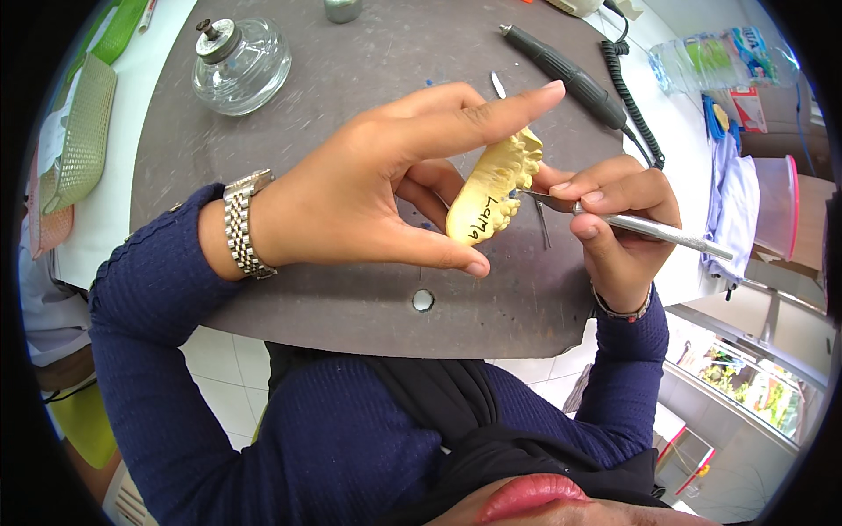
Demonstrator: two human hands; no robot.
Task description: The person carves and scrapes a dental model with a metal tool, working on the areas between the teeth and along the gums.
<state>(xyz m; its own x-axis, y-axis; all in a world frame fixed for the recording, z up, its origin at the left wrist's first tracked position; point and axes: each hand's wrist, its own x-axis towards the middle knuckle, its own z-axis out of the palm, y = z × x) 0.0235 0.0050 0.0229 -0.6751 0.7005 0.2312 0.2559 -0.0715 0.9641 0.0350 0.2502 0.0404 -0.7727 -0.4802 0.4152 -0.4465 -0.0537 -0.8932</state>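
A yellow plaster dental cast [481, 195] with handwriting on its base is tilted up above the dark work mat [351, 307]. My left hand [377, 167] grips the cast, thumb at its lower end and fingers behind and over the top. Between the fingertips of my right hand [627, 219] is a slim metal dental carver [671, 234], held like a pen. Its thin tip reaches the teeth along the right side of the cast, beside a small dark blue spot. Another thin metal instrument [544, 226] lies on the mat below my right fingers.
A glass spirit lamp [241, 74] stands at the far left of the mat. A black rotary handpiece [566, 74] with a coiled cord [617, 74] lies at the far right. Beyond are a plastic bottle [724, 60] and, leftward, a green basket [85, 131].
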